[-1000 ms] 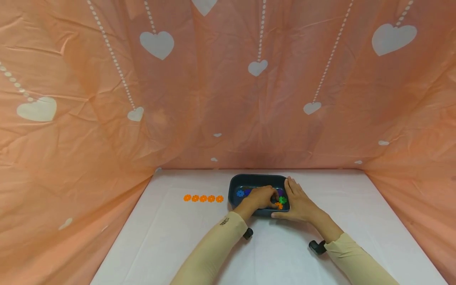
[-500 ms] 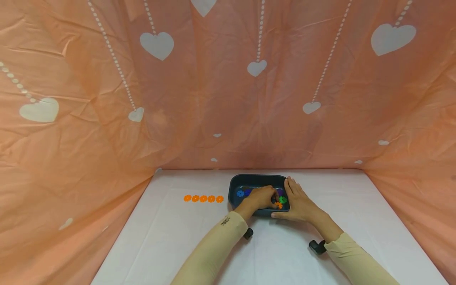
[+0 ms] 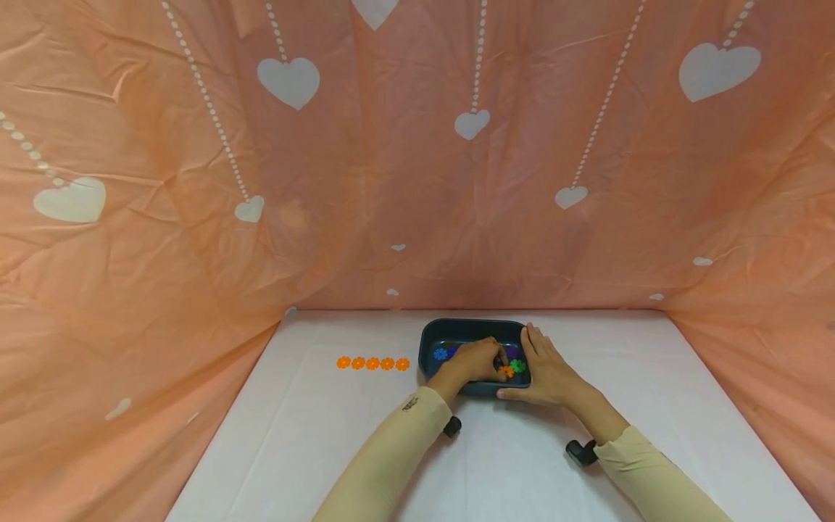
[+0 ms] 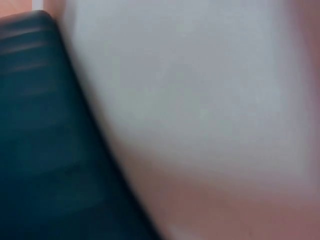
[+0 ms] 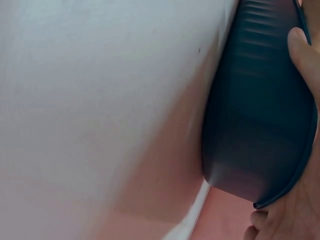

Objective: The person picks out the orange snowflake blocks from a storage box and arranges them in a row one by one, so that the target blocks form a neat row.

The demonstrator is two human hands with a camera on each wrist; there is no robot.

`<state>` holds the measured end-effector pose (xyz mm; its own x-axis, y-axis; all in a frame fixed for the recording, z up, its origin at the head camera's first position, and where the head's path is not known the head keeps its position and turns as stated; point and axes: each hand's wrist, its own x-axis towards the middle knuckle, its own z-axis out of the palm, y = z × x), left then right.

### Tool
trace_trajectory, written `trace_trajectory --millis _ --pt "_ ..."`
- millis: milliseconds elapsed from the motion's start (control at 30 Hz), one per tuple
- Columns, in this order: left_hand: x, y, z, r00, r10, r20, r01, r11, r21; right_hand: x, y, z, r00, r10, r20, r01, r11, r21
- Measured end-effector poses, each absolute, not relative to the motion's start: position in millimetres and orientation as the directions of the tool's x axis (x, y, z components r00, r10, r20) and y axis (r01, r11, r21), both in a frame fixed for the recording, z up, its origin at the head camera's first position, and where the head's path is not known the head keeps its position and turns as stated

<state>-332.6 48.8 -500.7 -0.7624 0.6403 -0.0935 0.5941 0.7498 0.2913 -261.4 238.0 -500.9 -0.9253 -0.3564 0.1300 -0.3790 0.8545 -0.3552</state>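
My left hand (image 3: 476,360) reaches into a dark blue tray (image 3: 472,325), its thumb and bent index finger pinching an orange flower-shaped plastic piece (image 3: 506,372). A green flower-shaped piece (image 3: 517,366) lies just right of it. Purple (image 3: 512,352) and blue (image 3: 441,354) pieces also lie in the tray; the hand hides part of the floor. My right hand (image 3: 551,373) rests round the tray's front right corner. Its thumb lies along the front wall (image 5: 255,100), and its straight fingers lie at the right end. The left wrist view shows only the tray's outer wall (image 4: 55,140).
Left of the tray, a straight row of several orange flower pieces (image 3: 372,364) lies on the white-covered table (image 3: 509,471). A peach curtain with white hearts (image 3: 417,181) hangs behind and at both sides.
The orange piece and the left fingertips have shifted slightly back and left inside the tray. The right hand, the tray and the row have stayed in place.
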Motion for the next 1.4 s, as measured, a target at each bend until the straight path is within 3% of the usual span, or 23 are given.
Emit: trace_trajectory --millis 900,1400 --pt "-336.7 -15.2 -460.4 -0.81 0.581 0.074 0.55 0.711 0.438 -261.8 237.7 -501.1 -0.935 -0.335 0.12 -0.355 0.855 -0.38" --pt "-340.1 -70.4 -453.2 -0.862 0.5 0.088 0.467 0.714 0.521 -260.9 236.9 -499.5 -0.934 -0.333 0.127 -0.356 0.851 -0.387"
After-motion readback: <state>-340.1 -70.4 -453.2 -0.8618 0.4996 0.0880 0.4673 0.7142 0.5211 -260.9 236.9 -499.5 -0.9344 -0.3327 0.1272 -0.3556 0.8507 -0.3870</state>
